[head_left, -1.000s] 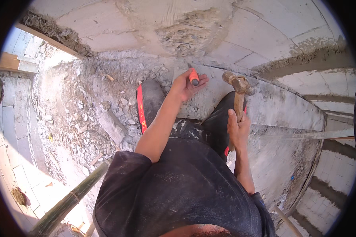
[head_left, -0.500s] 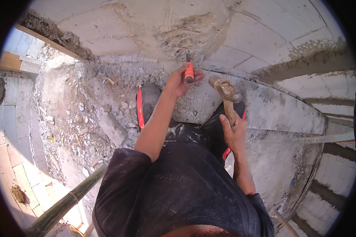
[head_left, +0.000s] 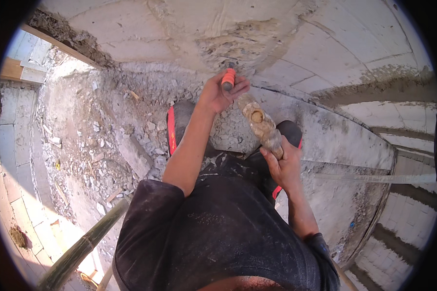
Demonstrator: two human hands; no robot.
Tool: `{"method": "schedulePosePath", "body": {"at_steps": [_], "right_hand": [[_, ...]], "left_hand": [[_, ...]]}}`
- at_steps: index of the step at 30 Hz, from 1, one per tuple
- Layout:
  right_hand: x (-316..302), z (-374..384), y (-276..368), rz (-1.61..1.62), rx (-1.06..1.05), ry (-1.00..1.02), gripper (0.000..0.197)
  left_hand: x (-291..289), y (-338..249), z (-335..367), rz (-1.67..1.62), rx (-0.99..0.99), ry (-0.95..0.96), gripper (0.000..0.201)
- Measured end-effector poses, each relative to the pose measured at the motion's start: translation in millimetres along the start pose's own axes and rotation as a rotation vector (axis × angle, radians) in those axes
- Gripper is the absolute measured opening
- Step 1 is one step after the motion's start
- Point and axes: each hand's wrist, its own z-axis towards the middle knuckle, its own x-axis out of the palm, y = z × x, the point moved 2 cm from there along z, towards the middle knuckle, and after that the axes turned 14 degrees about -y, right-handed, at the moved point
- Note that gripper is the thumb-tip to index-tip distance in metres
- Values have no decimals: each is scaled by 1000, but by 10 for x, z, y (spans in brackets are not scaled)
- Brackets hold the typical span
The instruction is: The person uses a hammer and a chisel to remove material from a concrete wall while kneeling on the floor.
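My left hand is closed around a chisel with an orange ribbed grip and a dark round butt end. The chisel's far end points at a rough, chipped hollow low in the pale wall. In my right hand is a hammer, gripped by its wooden handle. Its worn, mud-coated head angles up and left, close to the fingers of my left hand and just short of the chisel's butt. Most of the handle is hidden behind the head and my fist.
Broken rubble and dust cover the ground on my left. A bamboo pole slants in at lower left. A pale slab lies along the wall at right. My dark shoes stand near the wall's foot.
The hammer has swung leftward and tipped toward the chisel's butt, its head now nearer my left hand. My left hand and the chisel have shifted slightly up in the picture.
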Motion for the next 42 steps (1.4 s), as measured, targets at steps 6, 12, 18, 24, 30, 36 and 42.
{"method": "schedulePosePath", "body": {"at_steps": [6,12,18,24,30,36,42], "right_hand": [[183,241,-89,-15,-308,76,32],[373,316,14,-177,-125,150,36],[488,414,-181,-233,-155,86,36],[321,271,156,3,-212,0,35],[536,508,-259,-227,-12,32,36],[339,257,117,106,-261,-65,41],[472,377,-254,-100,58,23,41]], "left_hand": [[155,-53,-88,26,-29,14,28],[56,-172,-31,101,93,2,29],[190,-96,4,77,-26,-6,28],[74,-212,77,56,90,129,24],[255,-148,3,182,156,-51,24],[259,-210,9,183,140,-151,29],[295,-143,-18,267,204,-159,25]]}}
